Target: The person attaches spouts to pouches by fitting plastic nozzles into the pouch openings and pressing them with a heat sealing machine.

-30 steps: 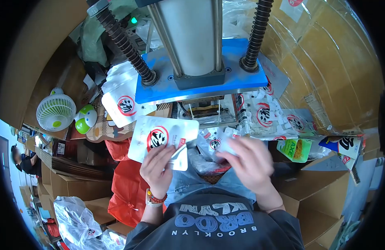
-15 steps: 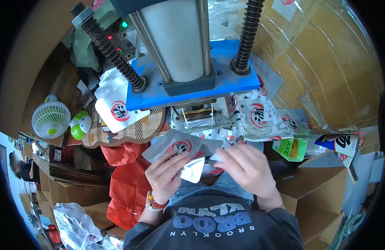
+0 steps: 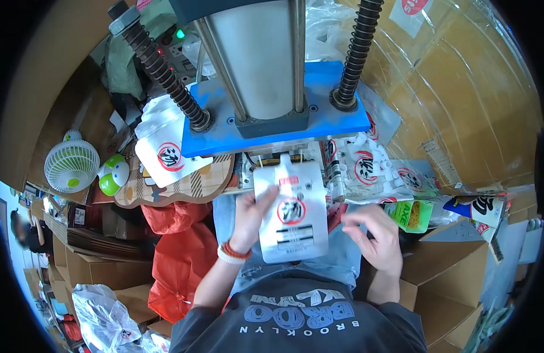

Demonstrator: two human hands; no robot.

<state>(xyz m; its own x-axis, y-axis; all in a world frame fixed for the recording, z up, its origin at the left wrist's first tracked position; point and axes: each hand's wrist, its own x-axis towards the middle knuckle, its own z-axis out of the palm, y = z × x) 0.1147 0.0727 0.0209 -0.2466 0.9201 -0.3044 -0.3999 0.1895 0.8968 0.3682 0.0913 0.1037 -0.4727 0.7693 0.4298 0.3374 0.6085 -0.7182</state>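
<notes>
My left hand grips the left edge of a silver spout pouch printed with a red ring and a black character. The pouch is held flat toward me, its white spout pointing away, in front of the fixture under the press. To the right of the pouch and apart from it, my right hand hangs with bent fingers and the thumb apart, with nothing visible in it. Behind the pouch stands the press with its blue plate.
More silver pouches lie on a plaid board at left, near a small fan. White spouts lie on a printed film at right. A red bag hangs at left; an open carton stands at lower right.
The pouch has been turned upright and moved up toward the press fixture, spout away from me. My right hand has moved right, away from the pouch, and its fingers have parted.
</notes>
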